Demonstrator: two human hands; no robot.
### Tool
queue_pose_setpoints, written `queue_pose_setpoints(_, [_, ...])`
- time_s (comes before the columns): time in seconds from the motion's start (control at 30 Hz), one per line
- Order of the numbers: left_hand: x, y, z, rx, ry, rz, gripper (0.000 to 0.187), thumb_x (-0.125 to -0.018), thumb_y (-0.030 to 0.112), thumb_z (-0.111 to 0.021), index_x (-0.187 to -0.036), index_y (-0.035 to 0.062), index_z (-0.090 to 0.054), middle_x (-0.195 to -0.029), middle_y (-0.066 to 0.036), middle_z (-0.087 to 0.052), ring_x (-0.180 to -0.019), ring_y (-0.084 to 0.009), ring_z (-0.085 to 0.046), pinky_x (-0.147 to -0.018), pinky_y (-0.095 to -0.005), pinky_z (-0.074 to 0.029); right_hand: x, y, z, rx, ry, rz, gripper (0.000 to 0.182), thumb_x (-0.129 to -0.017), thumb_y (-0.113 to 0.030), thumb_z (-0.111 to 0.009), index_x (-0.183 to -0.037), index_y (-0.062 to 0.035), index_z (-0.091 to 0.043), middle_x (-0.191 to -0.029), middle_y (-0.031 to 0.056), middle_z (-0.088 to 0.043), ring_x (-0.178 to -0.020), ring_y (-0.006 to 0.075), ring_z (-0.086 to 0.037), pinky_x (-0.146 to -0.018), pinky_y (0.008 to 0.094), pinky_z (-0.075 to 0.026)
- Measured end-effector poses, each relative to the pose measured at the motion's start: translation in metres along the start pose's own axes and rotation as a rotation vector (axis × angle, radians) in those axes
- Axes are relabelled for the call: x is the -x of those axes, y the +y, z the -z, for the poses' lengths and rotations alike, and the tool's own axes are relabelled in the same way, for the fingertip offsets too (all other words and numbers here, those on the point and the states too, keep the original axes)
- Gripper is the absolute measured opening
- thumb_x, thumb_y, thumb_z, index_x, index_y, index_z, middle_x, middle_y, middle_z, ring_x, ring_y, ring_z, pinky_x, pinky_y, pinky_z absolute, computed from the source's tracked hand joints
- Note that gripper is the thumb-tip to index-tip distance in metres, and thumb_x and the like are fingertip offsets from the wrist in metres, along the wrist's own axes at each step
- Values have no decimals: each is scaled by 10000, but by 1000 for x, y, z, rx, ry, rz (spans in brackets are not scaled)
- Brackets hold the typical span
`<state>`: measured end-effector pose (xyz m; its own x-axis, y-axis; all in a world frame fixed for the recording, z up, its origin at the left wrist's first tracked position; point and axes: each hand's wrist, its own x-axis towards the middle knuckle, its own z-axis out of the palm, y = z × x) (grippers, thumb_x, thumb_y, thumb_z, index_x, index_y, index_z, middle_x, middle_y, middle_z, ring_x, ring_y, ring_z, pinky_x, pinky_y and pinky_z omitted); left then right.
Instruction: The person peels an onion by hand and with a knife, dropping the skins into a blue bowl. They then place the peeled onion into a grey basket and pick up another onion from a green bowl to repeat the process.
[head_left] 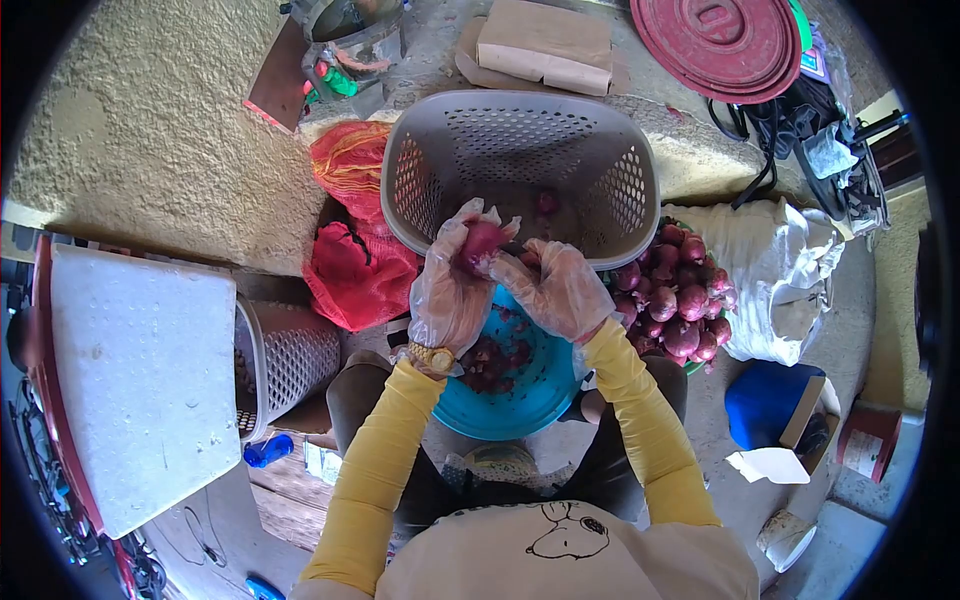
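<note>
Both my hands wear clear plastic gloves. A red onion point(480, 247) is gripped in my left hand point(447, 295), above the front rim of a grey perforated basket point(400, 225). My right hand point(566, 290) is closed, its fingertips pinching the onion's lower right side; a reddish bit behind those fingers is too hidden to name. Below my hands, a turquoise basin point(490, 412) holds dark red onion skins point(490, 368). One onion point(546, 202) lies inside the grey basket. Right of the basin, several red onions point(683, 300) are heaped in a container with a green rim.
Red mesh sacks point(355, 275) lie left of the basket, a white sack point(775, 270) beyond the onion heap. At left stand a white foam board point(140, 385) and another perforated basket point(300, 355). Cardboard point(545, 45) and a red lid point(715, 45) are at the back.
</note>
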<state>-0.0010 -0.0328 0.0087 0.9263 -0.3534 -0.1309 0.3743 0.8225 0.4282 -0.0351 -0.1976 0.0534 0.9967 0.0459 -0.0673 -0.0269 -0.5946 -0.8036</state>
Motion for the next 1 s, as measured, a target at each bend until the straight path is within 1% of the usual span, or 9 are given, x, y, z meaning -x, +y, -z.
queue_pose_setpoints(0.2, [-1,0,3,-6,-3,-7,450,-1035,227,-586,-1402,-30,-536,-1279,-167,-617,-1302,-406,-578,-1139,-478,-451,-1,4,-1,-26,-10,5,610,-920,-536,-712,-1056,58,-720,-915,293,-714,-905,455,-701,-783,461,-545])
queue_pose_setpoints(0.27, [-1,0,0,-5,24,-4,453,-1031,224,-591,-1397,-36,-536,-1274,-168,-622,-1298,-409,-581,-1150,-474,-441,-1,4,0,-11,-9,13,606,-923,-533,-709,-1052,59,-721,-913,296,-711,-901,458,-699,-782,461,-544])
queue_pose_setpoints(0.57, [-2,0,0,17,12,-16,464,-1021,225,-604,-1395,-43,-534,-1300,-187,-618,-1299,-414,-578,-1166,-480,-422,-1,1,1,-36,-13,32,588,-941,-518,-695,-1040,61,-724,-901,298,-704,-879,470,-684,-770,467,-537])
queue_pose_setpoints(0.73, [-1,1,1,6,11,-3,478,-1024,235,-606,-1404,-43,-528,-1299,-184,-617,-1293,-410,-580,-1169,-481,-421,-2,2,1,-4,-13,41,579,-945,-508,-694,-1048,61,-726,-895,297,-703,-866,470,-682,-761,463,-537])
queue_pose_setpoints(0.8, [-2,1,1,0,9,-4,482,-1024,239,-608,-1407,-42,-527,-1299,-182,-616,-1292,-408,-581,-1171,-482,-419,-2,2,2,-30,-40,35,575,-948,-505,-690,-1045,61,-726,-889,295,-701,-859,469,-680,-754,459,-536])
queue_pose_setpoints(1.0, [-1,-1,-1,8,17,-21,482,-1017,235,-618,-1403,-41,-531,-1288,-180,-615,-1288,-405,-584,-1174,-487,-414,-1,2,2,-47,-20,47,562,-952,-496,-688,-1038,58,-726,-876,290,-699,-853,470,-676,-752,456,-535])
